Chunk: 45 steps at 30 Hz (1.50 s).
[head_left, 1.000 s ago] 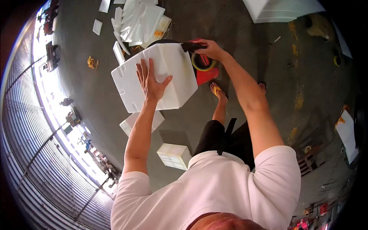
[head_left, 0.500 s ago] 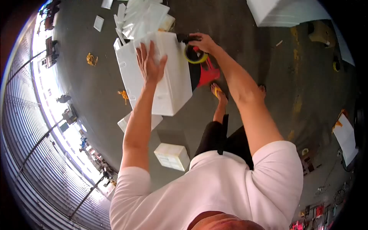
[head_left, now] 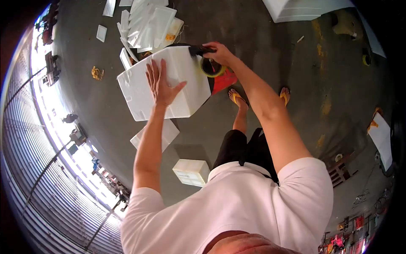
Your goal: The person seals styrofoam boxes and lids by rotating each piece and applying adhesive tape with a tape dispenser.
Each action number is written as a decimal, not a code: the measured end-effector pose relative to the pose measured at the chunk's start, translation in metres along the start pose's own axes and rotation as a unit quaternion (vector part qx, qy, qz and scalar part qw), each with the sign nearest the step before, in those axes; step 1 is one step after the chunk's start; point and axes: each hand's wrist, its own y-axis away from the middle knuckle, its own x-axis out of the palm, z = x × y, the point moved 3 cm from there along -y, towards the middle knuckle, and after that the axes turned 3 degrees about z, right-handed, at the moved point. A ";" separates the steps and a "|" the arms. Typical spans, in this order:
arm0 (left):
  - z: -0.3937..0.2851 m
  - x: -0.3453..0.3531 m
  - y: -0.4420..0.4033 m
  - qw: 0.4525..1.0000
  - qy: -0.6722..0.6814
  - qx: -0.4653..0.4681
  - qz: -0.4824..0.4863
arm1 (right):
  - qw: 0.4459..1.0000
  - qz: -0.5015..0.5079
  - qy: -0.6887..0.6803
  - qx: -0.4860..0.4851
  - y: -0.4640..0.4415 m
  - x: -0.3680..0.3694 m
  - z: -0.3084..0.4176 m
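Note:
A white foam box [head_left: 186, 99] rests on top of something red [head_left: 224, 81], which is mostly hidden beneath it. My left hand [head_left: 164, 86] lies on the box's upper face, fingers stretched and thumb spread. At the box's far right edge, my right hand [head_left: 219, 54] is closed around a tape dispenser [head_left: 198, 51]. Its yellow-rimmed tape roll [head_left: 212, 67] hangs beside the box's right side. Whether the tape is stuck to the box there, I cannot tell.
White foam lids or panels [head_left: 146, 25] are heaped behind the box. A white panel [head_left: 167, 133] and a small labelled carton [head_left: 191, 172] are on the floor nearer me. A large white box [head_left: 292, 10] stands far right, with a tape roll [head_left: 366, 59] near it.
The foam box has turned and shifted slightly, with my left hand still flat on it. My right hand and the tape dispenser have moved a little left. The view has shifted too.

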 end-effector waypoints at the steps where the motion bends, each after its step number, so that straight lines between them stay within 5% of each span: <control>1: -0.022 0.000 0.015 0.995 -0.056 0.069 0.042 | 1.000 0.012 -0.021 0.010 -0.009 0.002 0.000; 6: -0.016 0.006 -0.010 0.991 0.007 -0.125 -0.046 | 0.993 0.113 0.019 0.029 0.057 -0.012 0.002; 10: -0.006 0.007 -0.017 0.982 0.004 -0.179 -0.055 | 0.993 0.101 0.051 0.029 0.146 -0.010 -0.032; 17: -0.001 0.003 -0.033 0.958 0.015 -0.283 -0.044 | 0.979 0.093 0.146 0.105 0.133 0.024 0.001; 20: 0.013 0.003 -0.043 0.918 0.037 -0.390 -0.065 | 0.887 0.232 0.375 -0.138 0.153 0.061 -0.036; 21: 0.016 0.002 -0.048 0.906 0.033 -0.417 -0.059 | 0.994 0.022 0.092 -0.059 0.145 0.046 -0.034; 22: 0.020 0.003 -0.060 0.904 0.043 -0.419 -0.075 | 0.962 -0.180 -0.202 0.022 0.131 0.027 -0.040; 23: 0.025 0.006 -0.061 0.900 0.042 -0.427 -0.081 | 0.966 -0.186 -0.178 -0.016 0.124 0.028 -0.043; 25: 0.018 0.005 -0.050 0.894 0.051 -0.438 -0.082 | 0.845 -0.504 -0.175 0.026 0.070 0.007 -0.008; 28: 0.025 0.006 -0.053 0.874 0.060 -0.475 -0.076 | 0.876 -0.480 -0.023 -0.040 0.044 0.055 -0.004; 31: 0.029 0.005 -0.041 0.861 0.105 -0.488 -0.098 | 0.890 -0.455 0.017 0.027 0.079 0.078 -0.001; 33: 0.041 -0.004 -0.042 0.860 0.126 -0.475 -0.136 | 0.959 -0.283 0.020 0.012 0.120 0.101 0.011; 37: 0.050 -0.008 -0.039 0.856 0.164 -0.472 -0.135 | 0.910 -0.354 -0.165 0.140 0.224 0.027 -0.001; 40: 0.049 -0.007 -0.034 0.853 0.224 -0.417 -0.220 | 0.909 -0.354 -0.161 0.150 0.301 -0.014 0.088; 43: 0.001 -0.026 0.010 0.884 0.299 -0.165 -0.319 | 0.885 -0.404 -0.158 0.170 0.358 -0.051 0.139; 44: -0.033 -0.029 0.028 0.902 0.332 -0.059 -0.270 | 0.886 -0.405 -0.154 0.165 0.364 -0.059 0.143; 45: -0.072 -0.021 0.046 0.882 0.458 -0.044 -0.105 | 0.883 -0.416 -0.150 0.159 0.370 -0.072 0.148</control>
